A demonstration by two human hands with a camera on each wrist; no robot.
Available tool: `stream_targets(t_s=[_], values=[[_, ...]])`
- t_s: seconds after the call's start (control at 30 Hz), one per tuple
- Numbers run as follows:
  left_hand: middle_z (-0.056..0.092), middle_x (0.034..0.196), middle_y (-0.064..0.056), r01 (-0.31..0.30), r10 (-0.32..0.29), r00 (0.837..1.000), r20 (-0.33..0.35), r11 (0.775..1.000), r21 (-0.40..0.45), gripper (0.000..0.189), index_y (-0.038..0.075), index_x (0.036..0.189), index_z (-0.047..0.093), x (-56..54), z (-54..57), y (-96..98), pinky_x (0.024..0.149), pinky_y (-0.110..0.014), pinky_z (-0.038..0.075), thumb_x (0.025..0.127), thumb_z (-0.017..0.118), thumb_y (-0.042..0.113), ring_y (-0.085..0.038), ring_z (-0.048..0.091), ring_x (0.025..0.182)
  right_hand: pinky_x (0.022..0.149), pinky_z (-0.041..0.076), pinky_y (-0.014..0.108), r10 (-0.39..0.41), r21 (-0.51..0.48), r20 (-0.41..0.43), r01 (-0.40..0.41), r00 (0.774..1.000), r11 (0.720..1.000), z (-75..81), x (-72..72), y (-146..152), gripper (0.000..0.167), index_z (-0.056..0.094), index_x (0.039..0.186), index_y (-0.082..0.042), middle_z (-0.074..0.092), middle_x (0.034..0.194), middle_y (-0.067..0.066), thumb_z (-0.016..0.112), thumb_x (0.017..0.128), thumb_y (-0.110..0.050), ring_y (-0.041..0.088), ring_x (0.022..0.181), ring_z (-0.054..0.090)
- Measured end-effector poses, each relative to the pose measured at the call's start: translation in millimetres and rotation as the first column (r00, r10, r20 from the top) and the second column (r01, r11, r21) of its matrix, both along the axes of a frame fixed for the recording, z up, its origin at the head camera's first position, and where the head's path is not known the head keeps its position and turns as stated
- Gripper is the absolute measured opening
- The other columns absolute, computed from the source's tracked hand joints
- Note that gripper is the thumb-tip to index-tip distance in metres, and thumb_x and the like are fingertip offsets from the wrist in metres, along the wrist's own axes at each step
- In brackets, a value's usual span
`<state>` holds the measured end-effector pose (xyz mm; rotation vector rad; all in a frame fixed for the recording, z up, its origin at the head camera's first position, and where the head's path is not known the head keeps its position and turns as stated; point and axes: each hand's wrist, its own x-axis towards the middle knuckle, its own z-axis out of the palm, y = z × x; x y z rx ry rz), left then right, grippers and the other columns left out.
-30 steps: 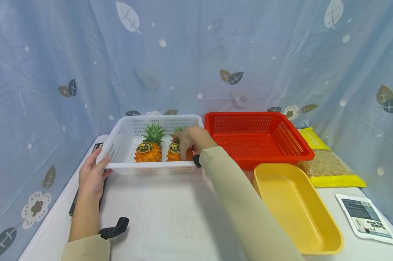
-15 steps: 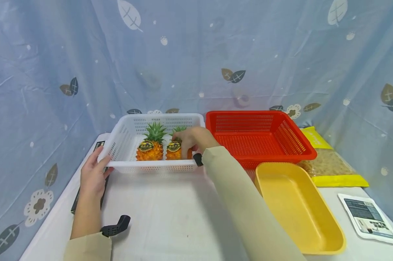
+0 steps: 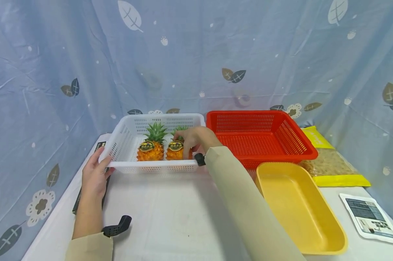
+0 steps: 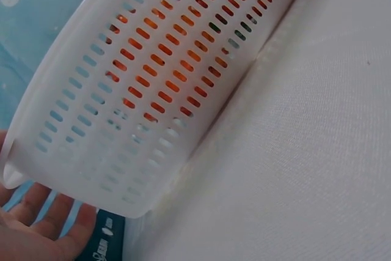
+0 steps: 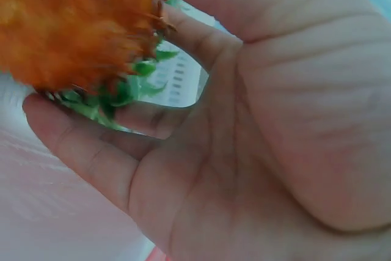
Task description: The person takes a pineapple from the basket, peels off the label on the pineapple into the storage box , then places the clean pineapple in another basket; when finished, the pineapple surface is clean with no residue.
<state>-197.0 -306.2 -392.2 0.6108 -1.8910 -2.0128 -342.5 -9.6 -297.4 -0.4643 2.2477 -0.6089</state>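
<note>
Slipping could be caused by uneven rind (image 3: 171,156) as the right pineapple (image 3: 175,151) is clasped by the half-curled right hand (image 3: 196,138) inside the white basket (image 3: 123,141), near the worktop's (image 3: 170,210) far-left corner, its rim (image 3: 134,164) pinched by the left hand (image 3: 94,172).

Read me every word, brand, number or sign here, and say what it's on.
Nothing can be read with certainty:
Left pineapple, black-and-gold label: characters too small.
Right pineapple, similar label: too small.
Yellow-ended bag: lettering too small.
White packet: print too small.
Dark box: pale lettering, too blurred.
</note>
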Motion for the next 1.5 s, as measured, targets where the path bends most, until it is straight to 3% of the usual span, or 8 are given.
stream_targets(t_s=[0.2,0.47,0.63,0.73,0.9,1.17,1.33,1.5], values=[[0.028,0.17,0.008,0.006,-0.006,1.0,-0.008,1.0,-0.017,0.059,0.033,0.162,0.034,-1.4,2.1,2.0,0.125,-0.05,0.032,0.107,0.055,0.028,-0.018,0.035,0.15,0.1,0.057,0.042,-0.001,0.0,-0.006,0.001,1.0,1.0,1.3,0.8,1,0.088,0.04,0.149,-0.036,0.04,0.152,0.001,0.087,0.08,-0.009,0.029,0.114,0.06],[0.026,0.171,0.008,-0.005,0.005,1.0,0.007,1.0,-0.006,0.059,0.033,0.162,0.034,-1.8,-0.7,2.1,0.126,-0.05,0.031,0.108,0.055,0.027,-0.018,0.034,0.152,0.091,0.06,0.043,-0.102,-0.003,0.08,0.102,0.992,0.995,2.0,6.6,-4,0.094,0.035,0.156,-0.043,0.045,0.146,0.003,0.085,0.083,-0.013,0.038,0.131,0.052],[0.027,0.171,0.008,-0.004,0.004,1.0,0.0,1.0,-0.006,0.059,0.033,0.162,0.034,-1.7,-0.9,2.1,0.126,-0.05,0.031,0.107,0.056,0.027,-0.019,0.034,0.152,0.071,0.048,0.034,-0.058,-0.011,0.06,0.059,0.996,0.998,-0.2,7.7,-6,0.092,0.033,0.155,-0.042,0.053,0.129,0.008,0.085,0.084,-0.014,0.029,0.092,0.054],[0.027,0.17,0.008,-0.005,0.005,1.0,-0.001,1.0,-0.006,0.059,0.034,0.161,0.035,-1.0,0.1,2.5,0.126,-0.05,0.031,0.107,0.056,0.028,-0.019,0.035,0.151,0.064,0.036,0.032,-0.037,-0.017,0.075,0.038,0.996,0.999,-0.7,7.6,-8,0.1,0.029,0.159,-0.045,0.049,0.141,0.008,0.082,0.084,-0.007,0.025,0.074,0.041],[0.029,0.17,0.009,-0.019,0.019,1.0,0.002,1.0,0.017,0.057,0.034,0.16,0.038,-0.5,1.5,2.9,0.126,-0.05,0.03,0.107,0.057,0.028,-0.018,0.035,0.15,0.059,0.035,0.03,-0.08,0.013,0.109,0.079,0.991,0.997,0.3,7.7,-11,0.101,0.034,0.157,-0.051,0.034,0.157,0.002,0.077,0.082,0.002,0.022,0.071,0.039],[0.028,0.17,0.009,-0.015,0.015,1.0,0.004,1.0,0.011,0.058,0.035,0.16,0.037,-1.1,0.9,2.6,0.126,-0.051,0.031,0.107,0.058,0.028,-0.019,0.035,0.151,0.059,0.03,0.03,-0.005,0.042,0.101,0.001,0.995,0.999,0.4,8.4,-16,0.098,0.028,0.159,-0.044,0.053,0.133,0.007,0.073,0.084,0.001,0.021,0.067,0.035],[0.029,0.17,0.009,-0.022,0.021,1.0,0.009,1.0,0.02,0.058,0.035,0.16,0.038,-0.5,1.8,2.3,0.126,-0.051,0.03,0.106,0.058,0.029,-0.019,0.035,0.152,0.062,0.035,0.031,0.036,0.045,0.073,-0.039,0.997,0.998,-0.3,8.8,-14,0.094,0.029,0.158,-0.043,0.062,0.099,0.007,0.072,0.086,-0.001,0.021,0.067,0.038],[0.028,0.17,0.01,-0.018,0.018,1.0,0.006,0.999,0.026,0.057,0.035,0.16,0.038,-0.8,0.6,3.6,0.126,-0.05,0.03,0.107,0.058,0.029,-0.018,0.034,0.151,0.073,0.054,0.033,-0.056,0.001,0.083,0.056,0.995,0.998,1.4,9.9,-7,0.094,0.035,0.156,-0.046,0.049,0.128,0.006,0.08,0.084,-0.006,0.025,0.084,0.059]])
